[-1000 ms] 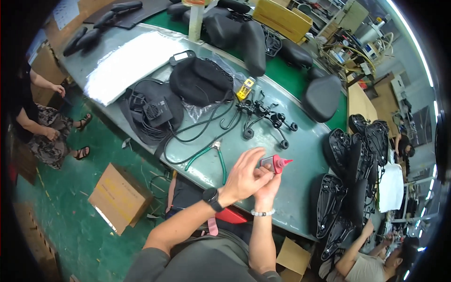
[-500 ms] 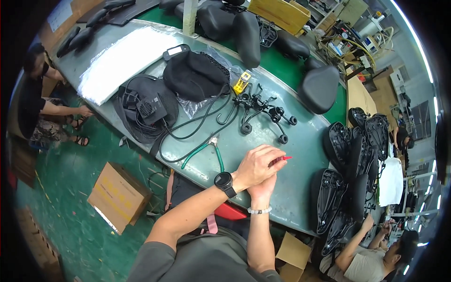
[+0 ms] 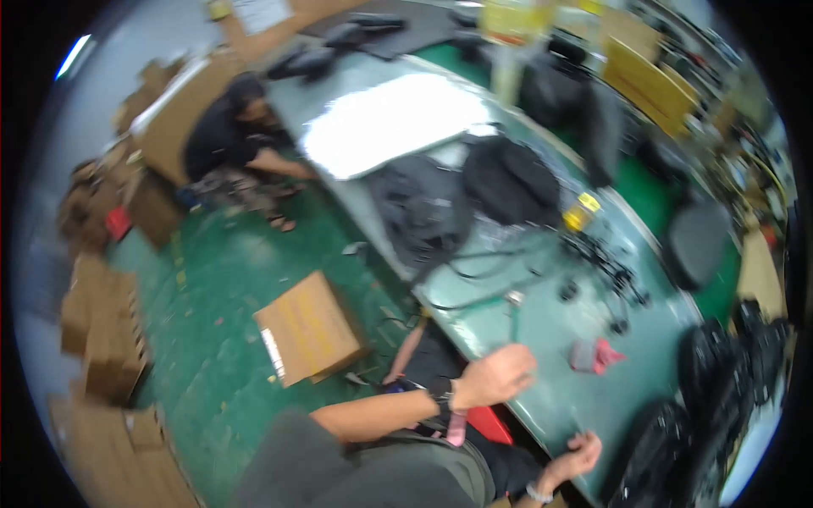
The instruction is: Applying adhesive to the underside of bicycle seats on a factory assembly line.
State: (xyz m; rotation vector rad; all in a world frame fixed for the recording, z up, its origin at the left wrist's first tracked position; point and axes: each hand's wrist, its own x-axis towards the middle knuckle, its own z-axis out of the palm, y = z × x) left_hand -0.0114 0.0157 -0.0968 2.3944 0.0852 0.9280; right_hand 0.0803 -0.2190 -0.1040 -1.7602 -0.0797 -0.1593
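My left hand [image 3: 498, 377], with a dark watch at its wrist, hovers by the table's near edge below green-handled pliers [image 3: 513, 317]. Motion smears its fingers, and nothing shows in it. Farther right, my right hand [image 3: 576, 455] is just off the near edge, palm turned up, its fingers loosely bent, apart and holding nothing. A small pink-and-grey crumpled item [image 3: 597, 357] lies on the metal table [image 3: 542, 398], touched by neither hand; its kind is too blurred to tell. Black metal hooks with round ends [image 3: 614, 275] and a yellow piece [image 3: 581, 212] lie beyond it.
Black mesh-like pieces [image 3: 419, 207] with a cable and a shiny white sheet [image 3: 394, 118] cover the far left of the table. Black padded seats [image 3: 696, 241] stand at the right. A cardboard box [image 3: 309, 330] sits on the green floor; a crouching person [image 3: 229, 144] is beyond.
My hands, together over the table before, have parted and drawn back toward its near edge. The pink item now lies on the table; red showed in my grasp earlier. The view has swung left.
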